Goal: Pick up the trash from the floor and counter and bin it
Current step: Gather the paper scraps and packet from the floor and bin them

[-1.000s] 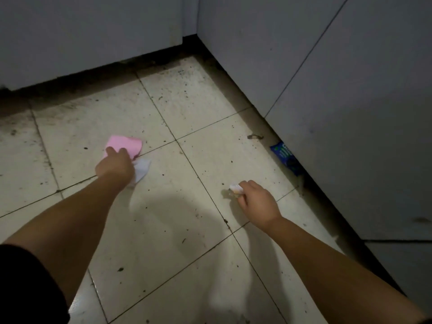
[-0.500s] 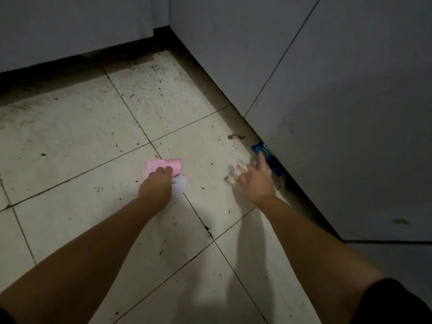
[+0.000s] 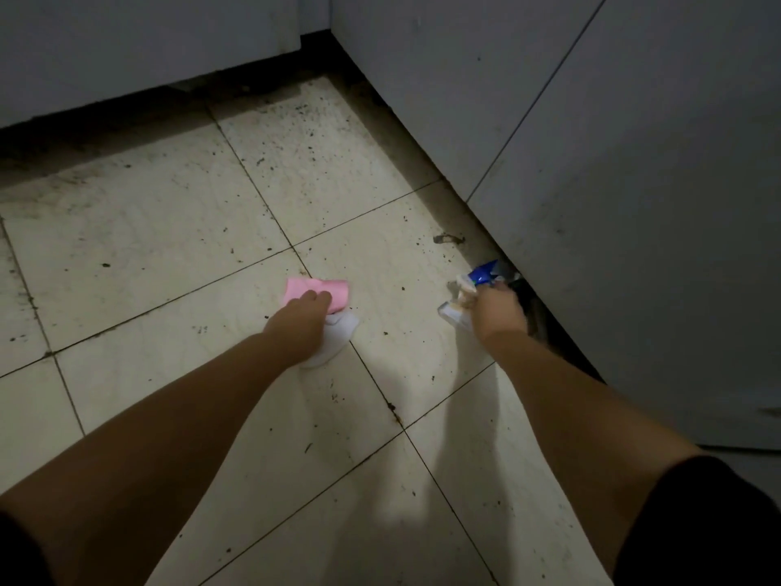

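Two bare arms reached down over the tiled floor (image 3: 160, 230), which was pale and speckled with dark crumbs and dirt. The left hand (image 3: 299, 321) was curled around a folded pink paper (image 3: 315, 291), its fingertips (image 3: 312, 296) lying across the near edge of the sheet, and a white scrap of paper (image 3: 338, 334) showed beneath the palm and stuck out toward the wrist. Whether these two pieces rested on the floor or hung just above it could not be told. The right hand (image 3: 496, 308) was close to the dark gap under the grey cabinet doors (image 3: 634, 205) that ran along the right edge of the floor. It was closed around a crumpled whitish wrapper (image 3: 454, 308), which bulged out on the side facing the other hand, and its fingers also pinched a blue packet (image 3: 486, 273) at the foot of the cabinet. A small dark piece of debris (image 3: 448, 238) lay on the tile just beyond the packet, near the cabinet base. More grey cabinet fronts (image 3: 139, 44) closed off the far edge of the floor, meeting the right-hand run at the corner. A black sleeve (image 3: 701, 526) covered the right upper arm.
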Motion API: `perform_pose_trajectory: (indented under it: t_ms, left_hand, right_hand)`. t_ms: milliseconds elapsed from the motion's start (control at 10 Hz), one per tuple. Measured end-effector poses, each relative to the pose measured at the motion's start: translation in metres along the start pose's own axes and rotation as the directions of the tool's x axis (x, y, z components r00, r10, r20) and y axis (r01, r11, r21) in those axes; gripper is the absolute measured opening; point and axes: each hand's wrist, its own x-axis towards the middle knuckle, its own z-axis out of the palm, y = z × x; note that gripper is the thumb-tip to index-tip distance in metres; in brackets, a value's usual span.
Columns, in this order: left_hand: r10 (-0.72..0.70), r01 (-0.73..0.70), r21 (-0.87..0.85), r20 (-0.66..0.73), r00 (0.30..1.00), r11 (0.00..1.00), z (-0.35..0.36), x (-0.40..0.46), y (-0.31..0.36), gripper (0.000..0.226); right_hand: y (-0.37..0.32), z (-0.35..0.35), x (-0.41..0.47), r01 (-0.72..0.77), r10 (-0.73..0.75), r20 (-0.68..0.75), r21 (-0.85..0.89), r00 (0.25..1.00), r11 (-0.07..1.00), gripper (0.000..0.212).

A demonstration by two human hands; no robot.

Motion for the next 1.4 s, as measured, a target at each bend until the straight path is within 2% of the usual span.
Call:
perform_pose_trajectory:
  t_ms: [100,200,300,400,500,600,700,800,900,1000,1100,1200,1300,1400]
  left_hand:
    - [-0.03,0.03,0.001,0.053,0.998,1.0,-0.005,-0.01,0.004,0.039]
    - [-0.088,0.091,-0.023,0.101,0.991,0.996,-0.004,-0.042,0.001,0.038]
    - [-0.177,0.182,-0.07,0.07,0.982,0.981,-0.016,-0.084,-0.006,0.037]
    - [-0.265,0.258,-0.19,-0.012,0.964,0.947,-0.048,-0.124,-0.02,0.036]
    - [-0.345,0.311,-0.24,-0.111,0.932,0.919,-0.074,-0.172,-0.031,0.03]
    - [-0.465,0.401,-0.311,-0.168,0.869,0.862,-0.088,-0.234,-0.026,0.031]
    - [-0.606,0.526,-0.339,-0.2,0.769,0.78,-0.098,-0.312,-0.016,0.035]
    - [-0.677,0.567,-0.385,-0.274,0.684,0.728,-0.096,-0.388,-0.017,0.024]
    - [-0.819,0.684,-0.454,-0.259,0.513,0.572,-0.095,-0.488,-0.001,0.018]
    - [-0.899,0.791,-0.437,-0.287,0.33,0.429,-0.075,-0.591,0.013,0.027]
    - [-0.964,0.835,-0.496,-0.224,0.144,0.24,-0.053,-0.691,0.044,0.028]
    - [-0.985,0.797,-0.599,-0.166,-0.037,0.071,-0.033,-0.776,0.066,0.028]
    - [-0.981,0.902,-0.431,-0.155,-0.116,-0.038,-0.008,-0.86,0.075,0.023]
    - [-0.889,0.478,-0.864,-0.086,-0.451,-0.159,0.03,-0.923,0.094,0.022]
  right_hand:
    - [-0.004,0.007,-0.025,0.163,-0.163,0.019,-0.027,0.986,0.986,0.036]
    - [-0.011,0.006,-0.06,0.37,-0.37,-0.03,0.0,0.929,0.929,0.042]
    - [-0.024,-0.007,-0.084,0.508,-0.508,-0.04,-0.027,0.86,0.861,0.043]
    - [-0.044,-0.028,-0.103,0.617,-0.62,-0.061,-0.063,0.782,0.784,0.04]
    - [-0.067,-0.047,-0.125,0.692,-0.693,-0.099,-0.044,0.714,0.72,0.037]
    - [-0.09,-0.057,-0.161,0.78,-0.775,-0.116,-0.003,0.621,0.626,0.03]
    - [-0.115,-0.06,-0.211,0.87,-0.86,-0.13,0.048,0.493,0.492,0.026]
    - [-0.141,-0.057,-0.267,0.939,-0.928,-0.146,0.073,0.344,0.336,0.027]
    - [-0.162,-0.049,-0.343,0.988,-0.981,-0.134,0.081,0.142,0.132,0.024]
    - [-0.173,-0.038,-0.43,0.994,-0.992,-0.089,0.049,-0.095,-0.099,0.022]
    - [-0.175,-0.025,-0.518,0.949,-0.95,-0.037,0.038,-0.31,-0.312,0.023]
    - [-0.171,-0.016,-0.601,0.89,-0.893,-0.021,0.062,-0.45,-0.451,0.024]
    - [-0.167,-0.003,-0.68,0.801,-0.803,-0.001,0.082,-0.595,-0.593,0.023]
    - [-0.157,0.02,-0.757,0.692,-0.696,-0.003,0.103,-0.718,-0.714,0.018]
